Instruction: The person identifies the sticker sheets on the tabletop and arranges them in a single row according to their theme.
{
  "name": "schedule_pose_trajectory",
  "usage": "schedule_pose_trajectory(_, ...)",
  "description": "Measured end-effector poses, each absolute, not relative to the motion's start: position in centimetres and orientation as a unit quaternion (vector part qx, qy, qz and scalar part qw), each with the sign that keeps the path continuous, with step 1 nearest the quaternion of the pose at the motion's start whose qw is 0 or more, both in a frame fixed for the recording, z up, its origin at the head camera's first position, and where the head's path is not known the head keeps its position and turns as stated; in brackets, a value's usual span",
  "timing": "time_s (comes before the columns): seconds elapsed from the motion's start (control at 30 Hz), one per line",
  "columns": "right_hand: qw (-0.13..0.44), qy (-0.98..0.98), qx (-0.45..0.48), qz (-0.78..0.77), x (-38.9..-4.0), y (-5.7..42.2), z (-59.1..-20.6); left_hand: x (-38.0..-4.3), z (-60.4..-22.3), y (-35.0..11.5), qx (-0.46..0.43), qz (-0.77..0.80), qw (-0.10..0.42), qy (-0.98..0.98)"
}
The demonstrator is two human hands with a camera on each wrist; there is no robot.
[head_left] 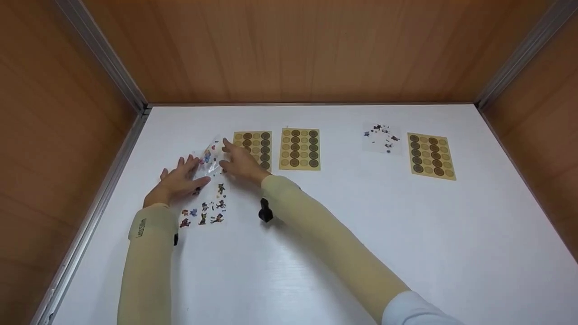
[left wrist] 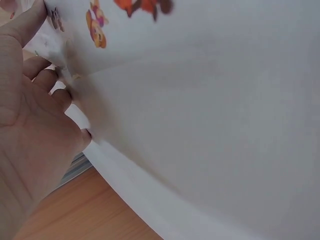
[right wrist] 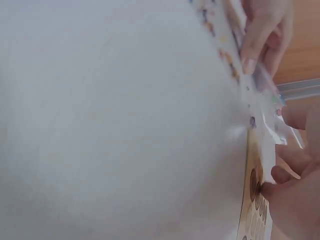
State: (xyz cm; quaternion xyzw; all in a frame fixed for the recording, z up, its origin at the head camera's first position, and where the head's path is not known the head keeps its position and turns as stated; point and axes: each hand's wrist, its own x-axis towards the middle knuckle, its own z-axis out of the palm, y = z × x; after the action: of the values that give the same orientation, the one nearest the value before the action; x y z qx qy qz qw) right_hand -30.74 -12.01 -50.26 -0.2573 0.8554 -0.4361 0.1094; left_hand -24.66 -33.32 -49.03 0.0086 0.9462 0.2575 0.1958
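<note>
A clear sticker sheet point(head_left: 208, 155) with small colourful cartoon figures is raised and bent between the two hands at the left of the table. My right hand point(head_left: 244, 163) pinches its right side, and the glossy film also shows in the right wrist view. My left hand point(head_left: 177, 183) rests with spread fingers at the sheet's left, thumb pointing across toward the right hand. In the left wrist view, the fingertips point(left wrist: 62, 97) meet the white surface. Below the hands, more cartoon stickers point(head_left: 203, 216) lie flat on the table.
A yellow sheet of brown and tan round stickers point(head_left: 265, 135) lies partly behind the right hand. A similar sheet point(head_left: 299, 149) is beside it, another point(head_left: 431, 155) at far right. Another clear sticker sheet point(head_left: 381, 140) lies near that one. Wooden panels point(head_left: 316, 54) surround the white table point(head_left: 361, 234).
</note>
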Motion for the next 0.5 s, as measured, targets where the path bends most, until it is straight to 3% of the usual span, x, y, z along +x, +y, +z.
schedule_pose_trajectory(0.3,0.145,0.744,-0.139,-0.637,-30.49,-12.71,-50.17,-24.84,-49.20,-33.24,0.009,0.256,0.193,0.947)
schedule_pose_trajectory(0.5,0.138,0.713,-0.119,-0.677,-30.08,-13.08,-50.81,-24.62,-49.39,-33.34,-0.001,0.269,0.185,0.945)
